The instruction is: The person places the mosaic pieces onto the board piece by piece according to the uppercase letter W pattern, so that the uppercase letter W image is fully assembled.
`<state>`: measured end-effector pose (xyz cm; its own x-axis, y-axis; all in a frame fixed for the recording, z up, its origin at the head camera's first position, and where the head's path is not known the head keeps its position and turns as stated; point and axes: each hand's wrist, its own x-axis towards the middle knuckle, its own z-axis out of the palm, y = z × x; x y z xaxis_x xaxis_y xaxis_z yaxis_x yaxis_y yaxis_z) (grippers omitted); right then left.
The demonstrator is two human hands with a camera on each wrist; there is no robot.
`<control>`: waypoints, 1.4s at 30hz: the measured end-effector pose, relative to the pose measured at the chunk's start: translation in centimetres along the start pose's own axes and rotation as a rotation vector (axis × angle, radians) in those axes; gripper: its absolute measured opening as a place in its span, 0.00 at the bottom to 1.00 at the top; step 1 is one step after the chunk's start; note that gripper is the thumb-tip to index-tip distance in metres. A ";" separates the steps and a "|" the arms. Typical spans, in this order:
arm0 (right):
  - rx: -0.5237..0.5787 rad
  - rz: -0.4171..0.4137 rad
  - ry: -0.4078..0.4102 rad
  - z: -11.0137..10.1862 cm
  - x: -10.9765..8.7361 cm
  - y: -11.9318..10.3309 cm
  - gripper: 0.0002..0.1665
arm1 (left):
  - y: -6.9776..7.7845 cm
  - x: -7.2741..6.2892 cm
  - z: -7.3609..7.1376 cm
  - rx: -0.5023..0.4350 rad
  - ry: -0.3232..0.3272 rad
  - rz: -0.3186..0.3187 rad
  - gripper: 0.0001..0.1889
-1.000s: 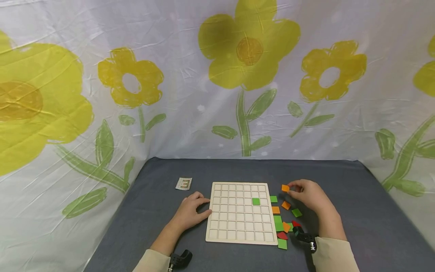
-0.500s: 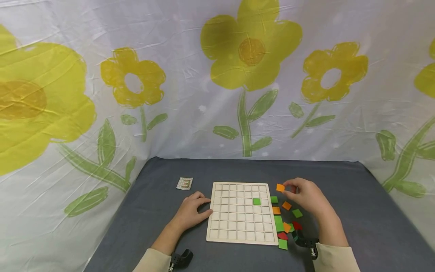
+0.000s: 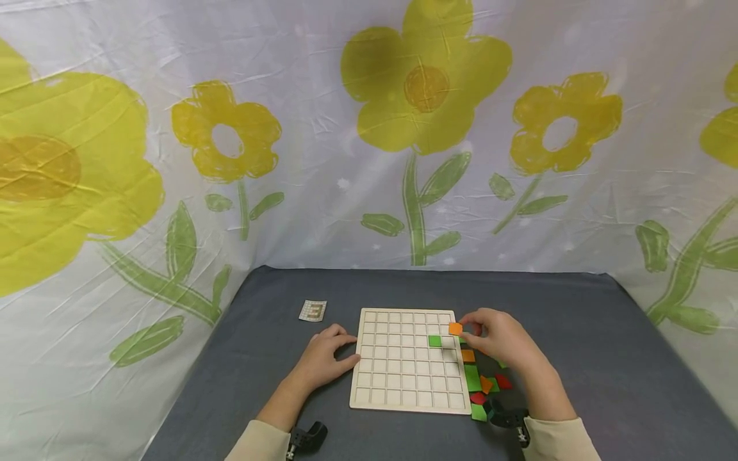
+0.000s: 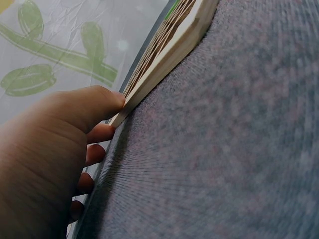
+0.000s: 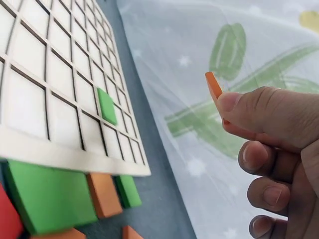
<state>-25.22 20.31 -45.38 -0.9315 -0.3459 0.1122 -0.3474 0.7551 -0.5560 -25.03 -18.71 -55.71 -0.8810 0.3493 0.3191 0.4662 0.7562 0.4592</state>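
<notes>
Between thumb and index finger, my right hand (image 3: 500, 336) pinches an orange square tile (image 3: 455, 328), over the board's upper right corner in the head view. The right wrist view shows this tile tilted and nearly edge-on. My left hand (image 3: 324, 357) touches the left edge of a pale wooden grid board (image 3: 398, 404), its thumb and index finger spread apart along the rim. Seen from the left wrist, the thumb (image 4: 102, 102) lies at the board's rim. One green tile (image 3: 435, 341) sits in a cell towards the board's upper right.
Along the board's right side lie green tiles (image 3: 472, 379), an orange tile (image 3: 468, 355) and red pieces (image 3: 503, 381), partly under the right wrist's camera. A small card with a printed grid pattern (image 3: 313, 311) lies at upper left on the dark tablecloth (image 3: 599, 320).
My right hand has moved left with the orange tile, from beside the board to over its upper right corner. The left hand stays at the board's edge.
</notes>
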 end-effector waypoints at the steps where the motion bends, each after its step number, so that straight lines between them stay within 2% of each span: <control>1: -0.006 -0.007 -0.006 0.3 0.1 -0.1 0.11 | 0.0 0.0 0.0 0.002 0.001 -0.001 0.18; 12: -0.003 -0.055 -0.100 2.7 1.0 -0.7 0.09 | 0.0 0.4 -0.2 0.012 0.004 0.002 0.18; 18: -0.058 -0.044 -0.125 3.9 1.2 -0.4 0.10 | 0.1 0.5 -0.4 0.006 0.009 0.004 0.18; 24: -0.085 -0.044 -0.131 4.8 1.2 -0.4 0.08 | 0.0 0.4 -0.3 0.007 0.002 0.008 0.18; 42: -0.187 -0.046 -0.073 6.1 1.1 -0.5 0.07 | -0.2 0.0 0.1 0.009 0.006 0.013 0.19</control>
<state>-25.46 16.14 -50.05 -0.9062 -0.4168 0.0708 -0.4099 0.8253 -0.3885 -25.11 -18.79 -55.92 -0.8743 0.3561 0.3298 0.4769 0.7563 0.4478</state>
